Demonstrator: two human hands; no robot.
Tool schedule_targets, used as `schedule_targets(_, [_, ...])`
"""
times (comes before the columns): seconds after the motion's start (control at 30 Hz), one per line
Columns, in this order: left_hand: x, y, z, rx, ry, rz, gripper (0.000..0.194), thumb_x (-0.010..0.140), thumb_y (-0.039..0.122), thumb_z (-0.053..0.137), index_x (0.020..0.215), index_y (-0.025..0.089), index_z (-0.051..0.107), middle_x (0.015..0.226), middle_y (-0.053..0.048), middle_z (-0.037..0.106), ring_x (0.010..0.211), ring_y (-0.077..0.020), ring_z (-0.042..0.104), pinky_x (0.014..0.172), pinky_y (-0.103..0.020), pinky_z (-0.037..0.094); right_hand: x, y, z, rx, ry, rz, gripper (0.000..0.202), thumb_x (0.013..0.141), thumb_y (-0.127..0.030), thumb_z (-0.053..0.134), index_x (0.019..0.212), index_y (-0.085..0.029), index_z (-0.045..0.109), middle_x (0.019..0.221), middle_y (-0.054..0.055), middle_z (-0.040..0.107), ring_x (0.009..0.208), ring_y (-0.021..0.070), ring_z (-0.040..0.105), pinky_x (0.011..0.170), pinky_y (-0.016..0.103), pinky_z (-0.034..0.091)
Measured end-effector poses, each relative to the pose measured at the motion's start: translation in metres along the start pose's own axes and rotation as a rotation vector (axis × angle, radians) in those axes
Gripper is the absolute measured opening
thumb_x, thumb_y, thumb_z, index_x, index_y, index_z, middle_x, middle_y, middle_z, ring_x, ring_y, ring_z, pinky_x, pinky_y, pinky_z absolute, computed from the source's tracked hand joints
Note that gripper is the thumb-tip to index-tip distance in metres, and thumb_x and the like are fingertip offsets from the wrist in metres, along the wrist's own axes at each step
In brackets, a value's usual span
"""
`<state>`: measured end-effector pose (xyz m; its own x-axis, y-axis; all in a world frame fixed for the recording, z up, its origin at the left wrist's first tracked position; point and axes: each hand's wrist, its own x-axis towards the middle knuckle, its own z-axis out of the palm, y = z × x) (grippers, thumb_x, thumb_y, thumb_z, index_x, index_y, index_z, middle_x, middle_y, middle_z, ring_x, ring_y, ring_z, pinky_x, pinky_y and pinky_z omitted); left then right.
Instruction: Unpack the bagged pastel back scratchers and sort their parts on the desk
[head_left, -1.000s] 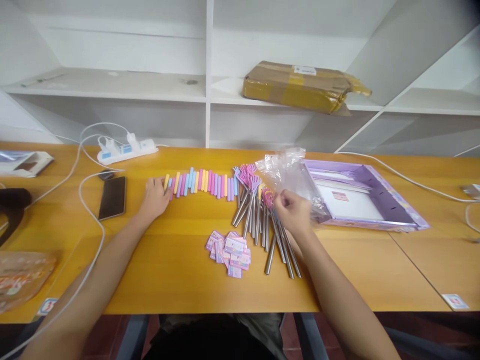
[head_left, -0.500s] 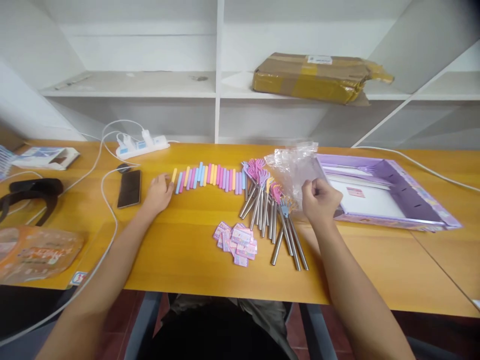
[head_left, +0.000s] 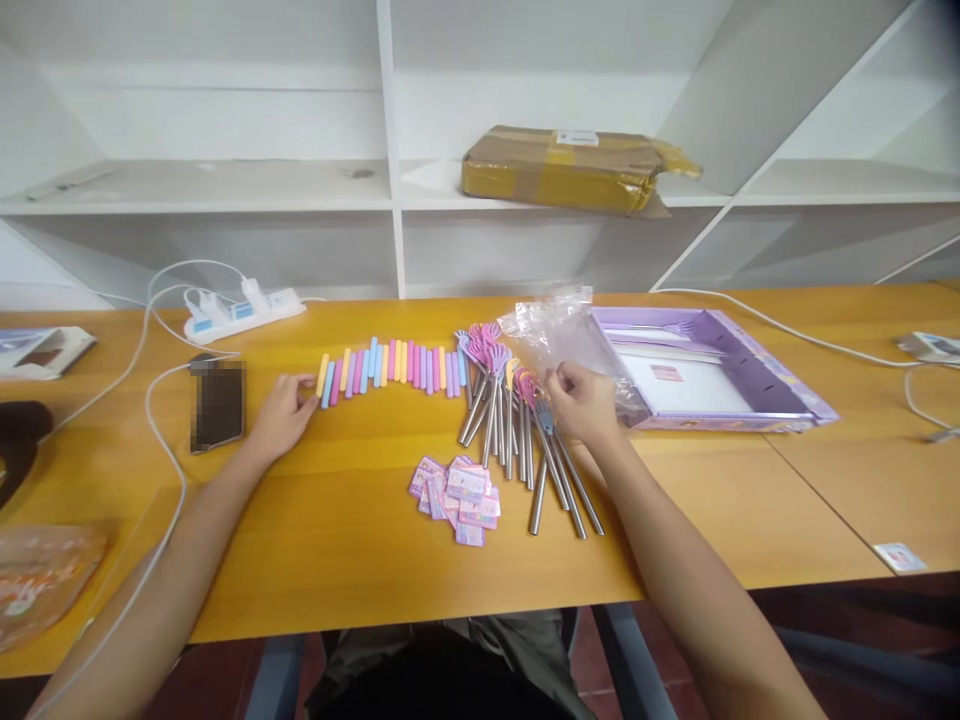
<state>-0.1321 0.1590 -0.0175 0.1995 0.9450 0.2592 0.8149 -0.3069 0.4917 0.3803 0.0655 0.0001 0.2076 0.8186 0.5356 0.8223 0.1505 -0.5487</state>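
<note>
Left hand: our left hand [head_left: 285,415] rests on the table [head_left: 337,560] at centre left, half open with fingers bent; thumb and forefinger stand apart beside the outermost yellow stick, and we see nothing in its hold.
Right hand: our right hand [head_left: 585,402], right of centre, is curled into a loose fist, thumb against forefinger; we cannot tell whether it grips anything.
Pastel sticks: the row of slim, matte, round-ended sticks [head_left: 403,362] in yellow, blue, pink and purple makes a wavy line across the middle of the frame.
Metal rods: just left of the right hand we see a fanned heap of shiny, tubular rods [head_left: 523,440] with small hand-shaped heads, plastic-looking, in pink, purple, blue and yellow.
Cards: below centre, flat pink-purple printed cards [head_left: 465,485] overlap in a loose pile.
Clear bag: crinkled, glossy film, the bag [head_left: 555,330] lies behind the right hand.
Purple box: at right we have a shallow, rectangular, open box [head_left: 757,352].
Parcel: brown cardboard, the taped, torn-ended parcel [head_left: 559,170] sits upper centre-right.
</note>
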Motion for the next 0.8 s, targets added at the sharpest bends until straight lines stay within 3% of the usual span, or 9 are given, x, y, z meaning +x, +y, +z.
schedule_targets(0.3, [-0.002, 0.006, -0.003, 0.020, -0.029, -0.006, 0.039, 0.094, 0.036, 0.055, 0.126, 0.015, 0.062, 0.124, -0.015, 0.065, 0.082, -0.0240, 0.066, 0.094, -0.047, 0.056, 0.011, 0.013, -0.022, -0.053, 0.113, 0.069, 0.046, 0.097, -0.037, 0.057, 0.060, -0.024, 0.033, 0.054, -0.005, 0.033, 0.055, 0.0125, 0.034, 0.059, 0.032, 0.028])
schedule_targets(0.63, [-0.002, 0.010, -0.005, -0.036, 0.012, -0.073, 0.036, 0.094, 0.039, 0.057, 0.122, 0.017, 0.061, 0.122, -0.013, 0.067, 0.081, -0.0203, 0.064, 0.089, -0.041, 0.056, 0.011, 0.015, -0.026, -0.172, -0.105, 0.002, 0.044, 0.096, -0.041, 0.053, 0.060, -0.024, 0.036, 0.053, -0.002, 0.039, 0.052, 0.0142, 0.037, 0.059, 0.033, 0.026])
schedule_targets(0.8, [-0.001, 0.008, -0.004, -0.043, 0.025, -0.076, 0.037, 0.093, 0.043, 0.059, 0.120, 0.018, 0.062, 0.122, -0.012, 0.068, 0.080, -0.0197, 0.064, 0.085, -0.040, 0.056, 0.011, 0.010, -0.029, -0.192, -0.103, -0.009, 0.042, 0.096, -0.041, 0.053, 0.060, -0.024, 0.036, 0.054, -0.002, 0.042, 0.053, 0.0146, 0.037, 0.059, 0.033, 0.027])
